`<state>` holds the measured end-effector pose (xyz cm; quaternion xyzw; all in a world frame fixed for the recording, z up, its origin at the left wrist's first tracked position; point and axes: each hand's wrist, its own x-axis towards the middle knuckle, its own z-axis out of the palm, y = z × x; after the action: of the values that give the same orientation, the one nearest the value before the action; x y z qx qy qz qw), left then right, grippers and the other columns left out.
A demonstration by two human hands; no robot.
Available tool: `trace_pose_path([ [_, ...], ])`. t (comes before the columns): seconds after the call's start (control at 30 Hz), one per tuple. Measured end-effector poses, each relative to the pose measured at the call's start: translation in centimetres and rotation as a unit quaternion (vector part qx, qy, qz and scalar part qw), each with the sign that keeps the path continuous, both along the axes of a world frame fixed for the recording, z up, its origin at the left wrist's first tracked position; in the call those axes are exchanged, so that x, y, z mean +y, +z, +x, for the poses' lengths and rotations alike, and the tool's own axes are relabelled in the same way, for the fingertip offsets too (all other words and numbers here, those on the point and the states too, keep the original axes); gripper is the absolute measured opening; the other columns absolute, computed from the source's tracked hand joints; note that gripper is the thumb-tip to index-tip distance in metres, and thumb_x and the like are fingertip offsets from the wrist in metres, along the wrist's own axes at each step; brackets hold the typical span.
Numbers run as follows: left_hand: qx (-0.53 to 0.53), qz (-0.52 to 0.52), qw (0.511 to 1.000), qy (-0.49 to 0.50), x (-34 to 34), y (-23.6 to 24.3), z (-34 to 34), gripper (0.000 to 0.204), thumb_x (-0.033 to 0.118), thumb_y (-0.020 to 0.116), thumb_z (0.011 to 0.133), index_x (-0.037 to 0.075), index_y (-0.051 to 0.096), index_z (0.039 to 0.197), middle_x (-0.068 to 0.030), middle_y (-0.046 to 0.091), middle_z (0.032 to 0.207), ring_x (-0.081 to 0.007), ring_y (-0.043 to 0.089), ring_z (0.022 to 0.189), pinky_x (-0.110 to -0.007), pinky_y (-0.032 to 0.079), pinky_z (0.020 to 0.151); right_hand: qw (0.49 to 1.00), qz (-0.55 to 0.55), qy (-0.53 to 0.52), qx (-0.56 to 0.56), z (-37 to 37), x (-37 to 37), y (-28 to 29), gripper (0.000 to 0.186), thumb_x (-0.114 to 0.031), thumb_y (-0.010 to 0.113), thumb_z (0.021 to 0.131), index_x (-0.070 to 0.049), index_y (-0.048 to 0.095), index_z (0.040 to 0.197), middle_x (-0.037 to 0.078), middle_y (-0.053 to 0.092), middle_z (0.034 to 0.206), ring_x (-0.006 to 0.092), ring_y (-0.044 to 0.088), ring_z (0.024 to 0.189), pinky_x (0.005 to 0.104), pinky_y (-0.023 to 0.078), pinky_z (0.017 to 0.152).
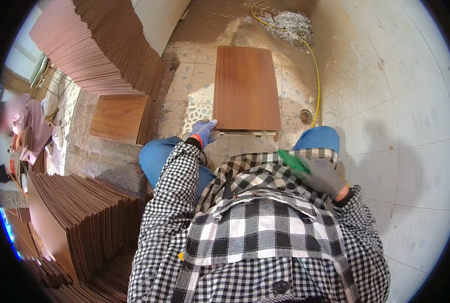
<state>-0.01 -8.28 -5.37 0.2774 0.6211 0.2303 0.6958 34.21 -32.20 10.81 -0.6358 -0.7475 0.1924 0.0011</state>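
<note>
A reddish-brown wood-grain board (247,88) lies in front of me, long side pointing away, above the tiled floor. My left hand (205,132), in a light purple-grey glove, holds its near left corner, thumb by the upper edge and fingers at the near edge. Over my right thigh, my right hand (323,174), in a grey glove, is closed round a green-handled tool (292,161). Its thin pale tip points toward the board's near right corner without touching it. Blur hides what kind of tool it is. A light strip shows under the board's near edge.
Tall stacks of brown boards stand at far left (109,45) and near left (83,212). A shorter stack (118,118) sits between them. A yellow hose (317,76) runs past a floor drain (306,116) and a shredded pile (290,26). A tiled wall (396,126) borders my right; another person (33,123) is at left.
</note>
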Motion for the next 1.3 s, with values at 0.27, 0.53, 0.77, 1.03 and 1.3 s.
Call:
trace_pose_path([
  [0.27,-0.021,-0.009,1.0,-0.005,0.1,0.0,0.8,0.05,0.019,0.073,0.097,-0.003,0.049,0.135,-0.019,0.069,0.113,-0.0282,0.072,0.092,-0.039,0.067,0.069,0.997,-0.051,-0.025,-0.046,3.4,-0.3,1.2,0.06,-0.054,0.052,0.102,-0.011,0.051,0.144,0.024,0.071,0.109,0.0401,0.07,0.101,0.0526,0.053,0.087],
  [0.53,0.004,0.047,0.997,0.066,-1.2,0.8,2.5,0.033,0.015,0.069,0.1,0.003,0.055,0.128,-0.0162,0.067,0.116,-0.0283,0.071,0.1,-0.036,0.065,0.083,0.986,-0.142,0.027,0.083,-3.6,4.9,3.6,0.067,-0.059,0.052,0.1,-0.009,0.054,0.144,0.026,0.07,0.113,0.0399,0.068,0.106,0.0499,0.053,0.091],
  [0.77,0.02,-0.02,0.975,-0.221,-2.8,0.9,-2.7,0.025,0.009,0.067,0.098,-0.002,0.064,0.121,-0.0134,0.071,0.105,-0.0271,0.071,0.09,-0.041,0.063,0.079,0.998,-0.012,0.013,0.067,-4.6,10.2,0.2,0.062,-0.062,0.048,0.1,-0.007,0.059,0.126,0.02,0.071,0.095,0.0368,0.071,0.089,0.0499,0.054,0.078],
  [1.03,0.02,0.001,0.982,-0.185,-2.9,4.2,-0.7,0.066,0.041,0.067,0.099,0.005,0.044,0.15,-0.0169,0.058,0.141,-0.0319,0.063,0.117,-0.051,0.057,0.093,0.998,0.034,-0.047,-0.012,-7.8,19.2,-1.4,0.059,-0.061,0.042,0.104,-0.008,0.06,0.122,0.019,0.071,0.092,0.0348,0.072,0.086,0.0485,0.056,0.076],
  [1.3,0.195,0.14,0.971,-0.018,-0.1,1.0,1.8,0.062,0.052,0.055,0.103,-0.005,0.067,0.124,-0.0209,0.073,0.114,-0.0314,0.07,0.106,-0.041,0.055,0.088,0.997,-0.014,-0.07,0.008,-6.5,18.7,-2.6,0.073,-0.07,0.032,0.103,-0.011,0.06,0.137,0.025,0.071,0.101,0.038,0.072,0.088,0.0496,0.057,0.079],
])
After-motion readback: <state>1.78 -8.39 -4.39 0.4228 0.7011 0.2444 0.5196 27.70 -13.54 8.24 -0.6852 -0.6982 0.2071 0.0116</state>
